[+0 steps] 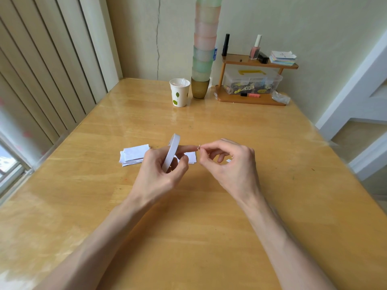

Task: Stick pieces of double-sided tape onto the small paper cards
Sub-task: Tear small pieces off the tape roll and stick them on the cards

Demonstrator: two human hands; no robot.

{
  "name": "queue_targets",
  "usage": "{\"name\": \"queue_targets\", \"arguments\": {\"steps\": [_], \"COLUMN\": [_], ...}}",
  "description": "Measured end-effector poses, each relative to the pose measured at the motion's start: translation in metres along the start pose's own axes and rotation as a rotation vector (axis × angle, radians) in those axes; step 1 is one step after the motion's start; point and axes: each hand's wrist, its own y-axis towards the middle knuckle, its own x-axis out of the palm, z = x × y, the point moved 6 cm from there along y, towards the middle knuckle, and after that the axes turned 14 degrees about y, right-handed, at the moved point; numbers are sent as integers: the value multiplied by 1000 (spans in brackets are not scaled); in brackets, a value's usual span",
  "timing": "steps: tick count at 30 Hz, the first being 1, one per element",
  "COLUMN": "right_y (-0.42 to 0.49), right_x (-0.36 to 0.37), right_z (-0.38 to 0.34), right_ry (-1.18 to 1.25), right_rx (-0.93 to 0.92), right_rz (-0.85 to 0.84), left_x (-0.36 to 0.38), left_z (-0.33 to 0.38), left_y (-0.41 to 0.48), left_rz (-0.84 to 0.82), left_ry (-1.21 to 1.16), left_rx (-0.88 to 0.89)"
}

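Looking first at a white paper cup with green leaf prints [179, 92], holding something clear and crumpled, contents hard to tell. Just right of it, seeing a tall stack of frosted pastel plastic cups [204, 45] nesting in an amber dimpled glass [200, 88]. Further right, noticing a clear plastic lidded box with a yellow handle [252, 81] sitting in a small two-tier wooden shelf [251, 100], carrying a jumble of small bits too tiny to name.

Working at a glossy honey-coloured wooden surface [83, 164], with cream vertical blinds [41, 70] hanging at left.

Seeing a loose pile of small white paper cards [135, 154] lying flat just beside the left hand [159, 174]. Gripping a white ring-shaped tape roll [171, 152] on edge, left fingers [184, 148] curling round it. Pinching a tiny pale scrap of tape [198, 146] between thumb and forefinger of the right hand [228, 164], remaining fingers curling loosely.
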Motion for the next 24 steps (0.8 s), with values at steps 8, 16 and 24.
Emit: {"name": "queue_targets", "arguments": {"steps": [8,16,24], "right_y": [0,0,1], "right_x": [0,0,-1], "right_z": [1,-1,1], "right_ry": [11,2,22], "right_rx": [9,4,14], "right_rz": [-6,-8,-7], "left_x": [0,1,2], "left_z": [3,3,2], "left_y": [0,0,0], "left_rz": [11,7,-1], "left_ry": [51,50,49], "left_rx": [27,37,39]}}
